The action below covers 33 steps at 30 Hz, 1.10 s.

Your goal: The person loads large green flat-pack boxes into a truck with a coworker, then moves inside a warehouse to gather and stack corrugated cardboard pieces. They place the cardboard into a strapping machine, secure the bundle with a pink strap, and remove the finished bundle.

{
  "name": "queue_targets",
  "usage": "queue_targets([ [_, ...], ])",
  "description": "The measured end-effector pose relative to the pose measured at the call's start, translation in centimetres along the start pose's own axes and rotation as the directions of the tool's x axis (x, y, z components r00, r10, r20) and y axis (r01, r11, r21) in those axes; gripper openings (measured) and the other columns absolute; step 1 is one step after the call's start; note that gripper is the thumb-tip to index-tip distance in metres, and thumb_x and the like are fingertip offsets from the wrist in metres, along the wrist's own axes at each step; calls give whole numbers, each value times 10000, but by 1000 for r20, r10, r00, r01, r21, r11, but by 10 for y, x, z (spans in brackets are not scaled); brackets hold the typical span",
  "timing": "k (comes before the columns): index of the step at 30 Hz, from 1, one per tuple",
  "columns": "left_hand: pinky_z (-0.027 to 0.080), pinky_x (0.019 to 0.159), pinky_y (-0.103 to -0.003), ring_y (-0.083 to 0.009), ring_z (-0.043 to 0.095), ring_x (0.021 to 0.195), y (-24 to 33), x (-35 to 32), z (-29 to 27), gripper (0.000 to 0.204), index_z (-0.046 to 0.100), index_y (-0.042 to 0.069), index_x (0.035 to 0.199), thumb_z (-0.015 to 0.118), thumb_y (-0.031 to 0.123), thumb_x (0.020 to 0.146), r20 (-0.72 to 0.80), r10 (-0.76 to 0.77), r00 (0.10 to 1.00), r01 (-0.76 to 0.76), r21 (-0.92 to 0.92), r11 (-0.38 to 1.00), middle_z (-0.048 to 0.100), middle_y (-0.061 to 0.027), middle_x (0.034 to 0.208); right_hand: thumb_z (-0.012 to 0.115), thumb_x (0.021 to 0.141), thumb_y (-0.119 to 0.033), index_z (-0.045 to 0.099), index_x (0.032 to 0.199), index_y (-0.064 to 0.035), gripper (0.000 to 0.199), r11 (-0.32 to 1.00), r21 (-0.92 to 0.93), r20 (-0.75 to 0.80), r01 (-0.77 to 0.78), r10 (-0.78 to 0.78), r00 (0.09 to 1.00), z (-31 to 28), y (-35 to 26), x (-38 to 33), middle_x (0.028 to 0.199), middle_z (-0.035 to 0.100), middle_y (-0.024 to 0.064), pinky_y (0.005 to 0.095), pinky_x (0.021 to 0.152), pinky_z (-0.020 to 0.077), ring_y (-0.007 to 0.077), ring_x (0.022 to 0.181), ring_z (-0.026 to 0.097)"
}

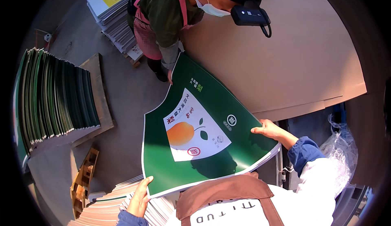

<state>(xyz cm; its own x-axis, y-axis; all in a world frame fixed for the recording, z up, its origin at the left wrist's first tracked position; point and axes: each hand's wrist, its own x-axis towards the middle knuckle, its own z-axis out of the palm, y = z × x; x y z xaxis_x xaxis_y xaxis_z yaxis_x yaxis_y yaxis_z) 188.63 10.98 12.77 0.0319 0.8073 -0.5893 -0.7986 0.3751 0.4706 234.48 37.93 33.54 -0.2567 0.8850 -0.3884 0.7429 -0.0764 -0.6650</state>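
Observation:
A large green printed cardboard sheet (252,152), with a white panel and an orange pear picture, hangs bowed in front of me. My left hand (139,197) grips its near left corner, thumb on top. At the right edge my right hand (273,131) holds it the same way, its other fingers hidden underneath. White shows along the near edge; whether several sheets lie together I cannot tell. Across from me a co-worker's hand (170,76) is at the far left edge of the sheet. The shadow of a head falls on the green print.
Plain brown cardboard (293,55) covers a broad surface at the far right. At left, a tall stack of green sheets (61,100) rests on a pallet. More stacked sheets (112,26) stand behind the co-worker. A wooden pallet (83,177) and clear plastic wrap (342,157) are nearby.

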Motion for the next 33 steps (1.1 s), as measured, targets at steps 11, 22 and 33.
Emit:
queue_targets([
  [11, 569, 775, -327, -232, 663, 877, -2, -3, 4, 345, 581, -60, 1109, 614, 189, 872, 13, -25, 1000, 25, -34, 999, 653, -154, 1015, 742, 774, -292, 598, 1109, 83, 523, 998, -66, -2, -8, 8, 1000, -11, -11, -1, 991, 667, 175, 329, 843, 496, 220, 922, 637],
  [22, 577, 707, -311, -209, 670, 795, 16, -33, 15, 330, 591, -50, 1080, 631, 191, 857, 17, -17, 1000, 16, 30, 999, 663, -130, 937, 735, 791, -271, 570, 1154, 88, 537, 996, 40, -12, 85, -84, 996, -14, -28, -33, 1025, 656, 164, 320, 856, 484, 202, 949, 622],
  [33, 576, 691, -324, -219, 669, 780, 19, -57, 36, 334, 585, -53, 1081, 641, 178, 847, 14, 6, 1000, -6, 17, 1000, 661, -137, 940, 749, 778, -280, 565, 1151, 88, 556, 990, 66, -16, 126, -125, 992, -28, -32, -49, 992, 659, 158, 314, 827, 489, 187, 916, 620],
])
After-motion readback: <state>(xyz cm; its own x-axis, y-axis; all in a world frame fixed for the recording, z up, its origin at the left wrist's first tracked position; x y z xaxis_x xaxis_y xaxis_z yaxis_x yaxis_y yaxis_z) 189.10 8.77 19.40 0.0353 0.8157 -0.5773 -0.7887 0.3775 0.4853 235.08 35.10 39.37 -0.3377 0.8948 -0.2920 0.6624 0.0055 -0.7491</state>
